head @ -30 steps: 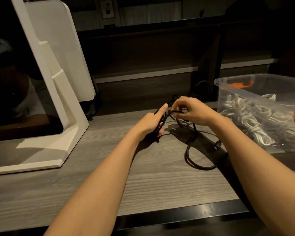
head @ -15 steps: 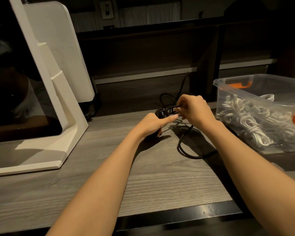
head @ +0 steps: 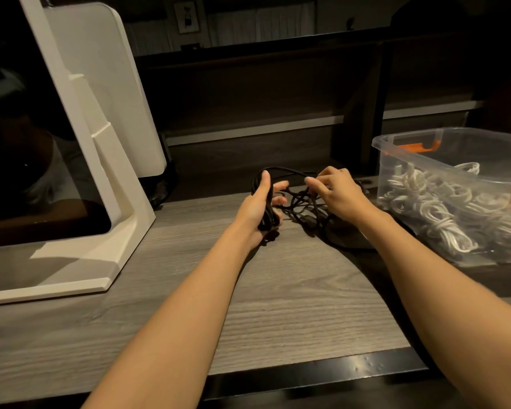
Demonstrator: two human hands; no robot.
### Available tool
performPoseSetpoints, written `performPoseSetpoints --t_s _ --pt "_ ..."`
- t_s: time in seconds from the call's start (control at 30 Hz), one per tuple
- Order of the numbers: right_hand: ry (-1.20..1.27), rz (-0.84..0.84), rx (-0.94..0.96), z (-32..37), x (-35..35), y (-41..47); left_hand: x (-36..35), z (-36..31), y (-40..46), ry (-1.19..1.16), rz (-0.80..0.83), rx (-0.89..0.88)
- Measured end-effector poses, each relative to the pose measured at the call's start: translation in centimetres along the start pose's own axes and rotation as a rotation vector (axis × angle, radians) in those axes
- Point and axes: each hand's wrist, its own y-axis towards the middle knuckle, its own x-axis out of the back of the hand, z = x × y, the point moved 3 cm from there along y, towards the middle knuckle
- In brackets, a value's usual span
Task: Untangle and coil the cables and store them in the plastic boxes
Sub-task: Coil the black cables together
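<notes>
A black cable (head: 300, 202) lies partly looped and tangled at the far side of the wooden desk (head: 278, 305). My left hand (head: 258, 206) grips a bundle of its loops, which run through the palm and over the thumb. My right hand (head: 335, 191) is just to the right, pinching a strand of the same cable between thumb and fingers. A clear plastic box (head: 410, 160) with orange latches stands at the right and holds several coiled white cables (head: 443, 208).
A large white stand with a dark glossy screen (head: 80, 160) fills the left side of the desk. A dark shelf and wall (head: 263, 119) run behind. The desk's near edge has a black strip (head: 322, 376).
My hands have moved apart. The cable loop that trailed toward me on the desk has been drawn up toward my hands. More loops now sit in my left hand.
</notes>
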Motion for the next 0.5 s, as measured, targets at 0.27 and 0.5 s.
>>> performPoseSetpoints --t_s 0.27,0.5 --pt "-0.272 0.135 -0.042 0.4 -0.4 -0.2 -1.0 -0.6 -0.8 -0.341 0.033 -0.076" --pt "-0.285 0.106 -0.026 -0.1 -0.1 -0.4 -1.1 -0.5 -0.8 -0.512 0.007 -0.03"
